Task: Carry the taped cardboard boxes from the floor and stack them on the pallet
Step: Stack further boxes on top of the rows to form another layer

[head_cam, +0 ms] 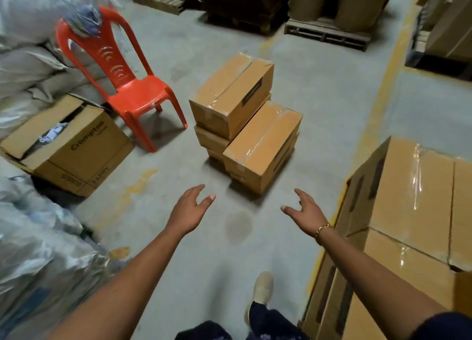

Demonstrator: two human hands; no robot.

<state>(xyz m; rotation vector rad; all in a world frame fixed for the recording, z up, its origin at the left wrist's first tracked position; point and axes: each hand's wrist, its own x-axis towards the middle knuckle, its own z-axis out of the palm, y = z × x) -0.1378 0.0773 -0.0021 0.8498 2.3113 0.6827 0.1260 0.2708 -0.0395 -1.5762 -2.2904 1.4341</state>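
Grey warehouse floor point(209, 250), stacked boxes point(245, 120)

My only camera rides on my head, wide-angle, looking forward and down past my left hand point(190, 208) and right hand point(306, 212) at the floor point(217, 258); the taped boxes point(260, 140) stand near ahead.

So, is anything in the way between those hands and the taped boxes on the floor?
Nothing visible. Only bare floor lies between the left hand, the right hand and the taped boxes. The red chair stands off to the left, beside the path.
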